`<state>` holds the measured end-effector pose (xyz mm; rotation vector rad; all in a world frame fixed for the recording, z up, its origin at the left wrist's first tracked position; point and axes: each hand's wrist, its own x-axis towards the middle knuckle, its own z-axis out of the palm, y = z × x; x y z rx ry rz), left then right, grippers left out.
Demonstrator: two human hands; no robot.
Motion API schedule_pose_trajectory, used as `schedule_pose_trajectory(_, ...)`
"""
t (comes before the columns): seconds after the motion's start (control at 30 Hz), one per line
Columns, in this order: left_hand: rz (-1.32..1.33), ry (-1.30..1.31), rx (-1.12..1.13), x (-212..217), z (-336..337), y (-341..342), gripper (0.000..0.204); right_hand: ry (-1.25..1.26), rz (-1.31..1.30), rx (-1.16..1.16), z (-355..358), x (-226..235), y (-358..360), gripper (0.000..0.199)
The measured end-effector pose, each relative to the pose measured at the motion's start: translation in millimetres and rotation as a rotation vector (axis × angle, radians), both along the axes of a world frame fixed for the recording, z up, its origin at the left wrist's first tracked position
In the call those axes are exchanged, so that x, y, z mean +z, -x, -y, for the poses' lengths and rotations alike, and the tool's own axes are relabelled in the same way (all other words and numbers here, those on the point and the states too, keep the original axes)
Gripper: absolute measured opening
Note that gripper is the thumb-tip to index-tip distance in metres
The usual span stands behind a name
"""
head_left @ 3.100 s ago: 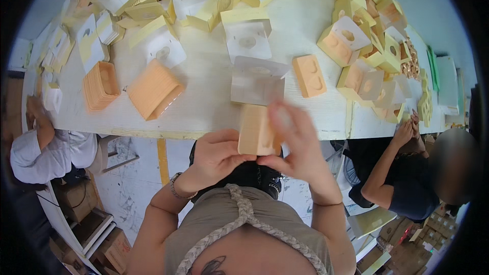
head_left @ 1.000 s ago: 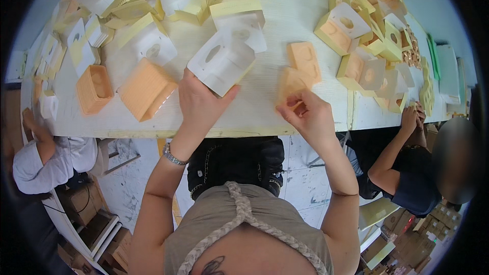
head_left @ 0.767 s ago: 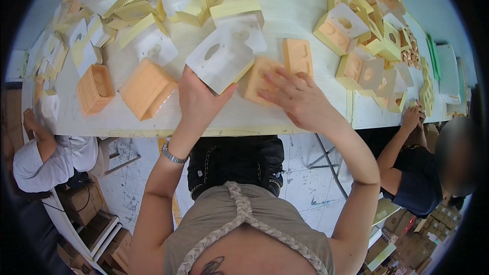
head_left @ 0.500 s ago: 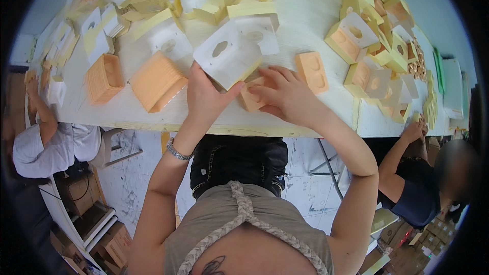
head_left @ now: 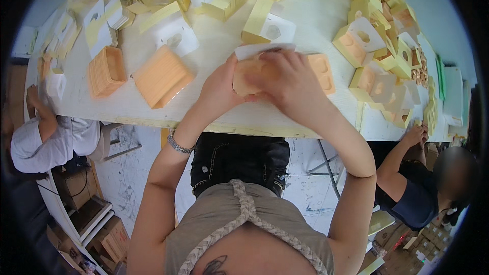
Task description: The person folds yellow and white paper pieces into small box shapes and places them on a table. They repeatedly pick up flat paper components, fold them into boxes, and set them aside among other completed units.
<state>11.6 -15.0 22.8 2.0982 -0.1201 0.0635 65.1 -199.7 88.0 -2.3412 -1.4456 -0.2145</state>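
Note:
My left hand (head_left: 220,85) is wrapped round the left side of a small carton whose white lid (head_left: 262,49) stands raised at the back. An orange two-hollow insert tray (head_left: 244,75) sits in or over the carton's opening; I cannot tell how deep. Over it lies my right hand (head_left: 295,79), its slightly blurred fingers curled down onto the tray. A second orange tray (head_left: 321,71) rests on the table just right of that hand, partly hidden by it. The carton's lower part is mostly hidden.
Two stacks of orange trays (head_left: 162,77) stand to the left. Behind them lie open yellow-and-white cartons (head_left: 175,40), and another open carton (head_left: 270,28) stands beyond my hands. Filled cartons (head_left: 360,40) crowd the right side. Co-workers sit at both ends of the table (head_left: 224,117).
The white carton has tilted and turned in my left hand, so its lid now stands at the back. My right hand has brought the orange tray from the table onto the carton.

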Motion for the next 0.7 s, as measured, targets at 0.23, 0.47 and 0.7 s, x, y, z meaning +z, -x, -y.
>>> schedule_pose_trajectory(0.23,-0.049,-0.014,-0.005,1.9,-1.3,-3.0,0.104,0.033,0.089,-0.074,8.6,-21.8,10.3,0.031)
schedule_pose_trajectory(0.47,0.051,-0.076,-0.042,-9.3,-0.5,-1.1,0.095,0.185,0.189,0.051,35.2,-8.5,-1.2,0.033)
schedule_pose_trajectory(0.7,0.117,-0.152,-0.049,-12.1,2.2,-3.7,0.098,0.098,0.141,-0.024,37.4,-18.3,2.6,0.032)
